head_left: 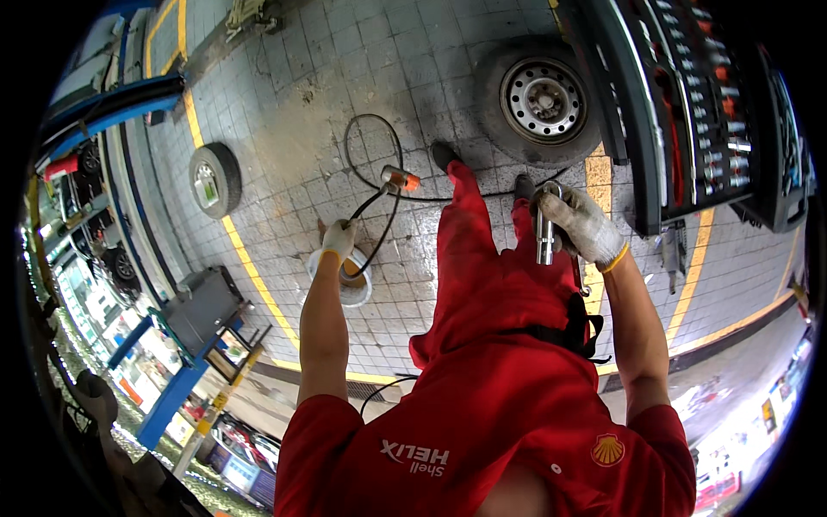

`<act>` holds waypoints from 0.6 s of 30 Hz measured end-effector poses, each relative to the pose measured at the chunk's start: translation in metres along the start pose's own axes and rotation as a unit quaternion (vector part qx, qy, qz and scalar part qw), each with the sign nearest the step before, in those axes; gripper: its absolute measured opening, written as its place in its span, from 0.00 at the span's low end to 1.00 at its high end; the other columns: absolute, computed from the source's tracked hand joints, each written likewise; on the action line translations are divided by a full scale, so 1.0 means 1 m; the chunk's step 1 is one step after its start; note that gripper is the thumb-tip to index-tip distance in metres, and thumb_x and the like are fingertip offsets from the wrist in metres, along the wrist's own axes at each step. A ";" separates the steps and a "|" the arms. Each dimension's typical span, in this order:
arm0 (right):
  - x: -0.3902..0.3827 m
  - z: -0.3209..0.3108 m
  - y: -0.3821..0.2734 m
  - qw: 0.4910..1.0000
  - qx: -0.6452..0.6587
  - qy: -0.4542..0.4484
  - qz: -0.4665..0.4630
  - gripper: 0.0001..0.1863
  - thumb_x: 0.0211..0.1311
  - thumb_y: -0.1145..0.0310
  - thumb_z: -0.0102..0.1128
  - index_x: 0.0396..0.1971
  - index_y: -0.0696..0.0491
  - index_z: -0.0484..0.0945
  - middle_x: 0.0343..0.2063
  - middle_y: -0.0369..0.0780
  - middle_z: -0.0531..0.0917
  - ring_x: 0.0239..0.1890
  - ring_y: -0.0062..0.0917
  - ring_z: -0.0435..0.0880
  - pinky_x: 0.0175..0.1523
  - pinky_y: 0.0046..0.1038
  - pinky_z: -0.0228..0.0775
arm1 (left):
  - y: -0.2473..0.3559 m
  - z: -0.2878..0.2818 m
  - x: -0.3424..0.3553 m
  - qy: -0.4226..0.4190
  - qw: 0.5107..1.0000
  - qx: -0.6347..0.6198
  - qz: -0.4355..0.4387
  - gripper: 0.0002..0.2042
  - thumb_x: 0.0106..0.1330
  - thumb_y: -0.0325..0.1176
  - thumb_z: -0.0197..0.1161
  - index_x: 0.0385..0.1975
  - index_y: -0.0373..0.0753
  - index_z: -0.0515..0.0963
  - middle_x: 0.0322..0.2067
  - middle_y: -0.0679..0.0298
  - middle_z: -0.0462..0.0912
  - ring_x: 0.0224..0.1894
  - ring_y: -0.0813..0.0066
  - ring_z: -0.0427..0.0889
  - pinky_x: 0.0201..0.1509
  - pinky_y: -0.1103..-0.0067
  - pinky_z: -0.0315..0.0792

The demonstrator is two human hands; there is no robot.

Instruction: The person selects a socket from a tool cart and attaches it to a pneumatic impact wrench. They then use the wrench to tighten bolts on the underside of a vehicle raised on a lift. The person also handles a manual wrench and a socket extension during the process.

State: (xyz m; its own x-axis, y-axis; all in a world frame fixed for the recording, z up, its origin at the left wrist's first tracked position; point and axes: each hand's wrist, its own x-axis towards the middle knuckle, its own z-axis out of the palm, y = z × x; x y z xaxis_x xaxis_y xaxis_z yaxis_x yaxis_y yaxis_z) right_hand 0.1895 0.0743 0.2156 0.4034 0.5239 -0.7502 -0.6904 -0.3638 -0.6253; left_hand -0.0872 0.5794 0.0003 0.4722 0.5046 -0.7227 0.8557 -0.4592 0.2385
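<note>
My left hand (338, 240), in a white work glove, is closed around a black air hose (369, 203). At the far end of that stretch is an orange and silver air impact wrench (400, 179); whether it hangs or touches the floor is hard to tell. The rest of the hose loops over the tiles beyond. My right hand (579, 222), gloved as well, is closed on a shiny chrome socket (545, 239), held upright in front of my right hip. The glove hides part of it.
A wheel with a steel rim (544, 100) lies ahead to the right, beside a tool cabinet (659, 112) with drawers of sockets. Another tyre (215, 179) is on the left. Below my left hand stands a whitish round bucket (357, 295). A grey box (203, 303) sits further left.
</note>
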 end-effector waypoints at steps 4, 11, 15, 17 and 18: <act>0.046 0.041 -0.044 1.000 0.003 -0.007 -0.010 0.30 0.70 0.37 0.64 0.39 0.55 0.80 0.20 0.34 0.80 0.16 0.15 0.73 0.20 0.20 0.61 | -0.023 -0.009 0.032 0.006 0.996 0.080 0.047 0.21 0.76 0.50 0.59 0.48 0.36 0.83 0.40 0.47 0.88 0.45 0.45 0.87 0.50 0.59 0.78; 0.093 0.103 -0.101 1.000 -0.016 -0.013 0.007 0.33 0.67 0.34 0.65 0.44 0.54 0.78 0.19 0.33 0.79 0.15 0.13 0.72 0.18 0.18 0.58 | 0.002 -0.056 0.052 -0.038 0.985 0.168 -0.019 0.20 0.77 0.47 0.50 0.58 0.44 0.79 0.49 0.45 0.87 0.56 0.40 0.84 0.60 0.54 0.76; 0.121 0.132 -0.124 0.999 -0.035 -0.026 -0.018 0.31 0.68 0.36 0.66 0.44 0.54 0.78 0.21 0.33 0.80 0.14 0.12 0.71 0.18 0.18 0.57 | -0.002 -0.067 0.074 0.062 0.982 0.178 0.020 0.17 0.75 0.39 0.50 0.58 0.46 0.78 0.49 0.47 0.88 0.54 0.43 0.86 0.59 0.53 0.77; 0.130 0.142 -0.143 0.997 -0.029 -0.060 -0.035 0.30 0.69 0.39 0.67 0.45 0.55 0.78 0.22 0.34 0.81 0.15 0.12 0.72 0.18 0.17 0.58 | -0.002 -0.086 0.094 0.125 0.973 0.175 0.087 0.16 0.74 0.36 0.50 0.56 0.45 0.78 0.50 0.47 0.87 0.53 0.44 0.86 0.58 0.53 0.77; 0.137 0.146 -0.146 0.997 -0.044 -0.050 -0.034 0.30 0.69 0.39 0.67 0.46 0.55 0.78 0.25 0.33 0.82 0.16 0.13 0.73 0.18 0.16 0.58 | -0.003 -0.090 0.111 0.144 0.966 0.172 0.131 0.16 0.73 0.34 0.50 0.55 0.45 0.79 0.51 0.47 0.87 0.53 0.45 0.87 0.57 0.52 0.78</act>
State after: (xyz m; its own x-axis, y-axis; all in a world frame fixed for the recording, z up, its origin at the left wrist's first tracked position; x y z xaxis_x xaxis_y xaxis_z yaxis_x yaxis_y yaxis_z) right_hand 0.2575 0.3115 0.2357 0.3824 0.6228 -0.6826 -0.6059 -0.3887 -0.6941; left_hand -0.0183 0.7032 -0.0224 0.7441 0.4983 -0.4450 0.6020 -0.7889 0.1233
